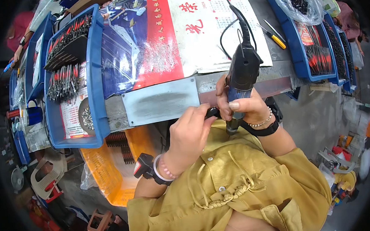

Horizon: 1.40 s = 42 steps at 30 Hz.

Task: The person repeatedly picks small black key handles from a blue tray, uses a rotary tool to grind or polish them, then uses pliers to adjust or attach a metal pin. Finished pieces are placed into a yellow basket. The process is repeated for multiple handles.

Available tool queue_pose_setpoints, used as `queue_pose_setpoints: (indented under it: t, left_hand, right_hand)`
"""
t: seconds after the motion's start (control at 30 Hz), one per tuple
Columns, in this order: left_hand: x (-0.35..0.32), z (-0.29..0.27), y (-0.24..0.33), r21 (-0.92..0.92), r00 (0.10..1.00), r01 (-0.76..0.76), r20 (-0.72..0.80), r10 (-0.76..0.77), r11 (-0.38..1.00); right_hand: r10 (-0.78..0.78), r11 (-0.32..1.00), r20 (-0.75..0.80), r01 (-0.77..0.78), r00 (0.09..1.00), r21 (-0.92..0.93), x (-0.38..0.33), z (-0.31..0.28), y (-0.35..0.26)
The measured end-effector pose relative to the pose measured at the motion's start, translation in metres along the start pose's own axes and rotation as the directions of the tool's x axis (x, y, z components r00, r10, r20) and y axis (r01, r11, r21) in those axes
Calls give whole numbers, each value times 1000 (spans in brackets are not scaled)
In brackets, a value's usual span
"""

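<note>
Electric screwdriver (pixel 242 71) — gripped in right hand (pixel 244 107).

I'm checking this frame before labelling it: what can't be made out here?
- Small dark part, head view: mostly hidden in the left hand.
- Power screwdriver tip: covered by the right hand.
- Parts in the blue tray: too small to identify.
- Orange crate: partly hidden under the bench.

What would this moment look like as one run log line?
right hand: grips black electric screwdriver, tip down | left hand: pinches small black part at tip | blue bin: left, red-black parts
</note>
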<state>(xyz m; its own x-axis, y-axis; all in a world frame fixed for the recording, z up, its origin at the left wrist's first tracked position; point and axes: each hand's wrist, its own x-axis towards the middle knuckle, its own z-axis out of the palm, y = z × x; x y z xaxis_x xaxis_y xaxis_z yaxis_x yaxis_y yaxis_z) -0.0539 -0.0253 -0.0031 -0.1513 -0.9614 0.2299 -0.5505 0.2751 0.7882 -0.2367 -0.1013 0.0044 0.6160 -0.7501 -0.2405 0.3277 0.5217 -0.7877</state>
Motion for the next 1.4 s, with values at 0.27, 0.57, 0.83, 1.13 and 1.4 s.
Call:
queue_pose_setpoints:
  t: [0.27, 0.57, 0.83, 1.13, 1.4]
  left_hand:
    - [8, -11, 7, 48, 999, 30, 41, -32, 998]
    - [21, -10, 3, -14, 993, 108, 58, -107, 994]
    - [27, -10, -3, -175, 974, 208, 126, -187, 962]
    - [37, -34, -33, -686, 756, 612, 363, -545, 393]
    - [58, -54, -78, -787, 643, 600, 583, -497, -146]
  right_hand:
    - [22, 990, -76, -11, 997, 138, 3, -4, 12]
    - [14, 995, -122, -2, 992, 98, 10, -6, 8]
    - [1, 988, -62, 8, 998, 151, 12, -6, 0]
    - [-137, 987, -375, 156, 917, 21, 10, -23, -20]
    - [-202, 977, -384, 213, 901, -13, -3, -32, -27]
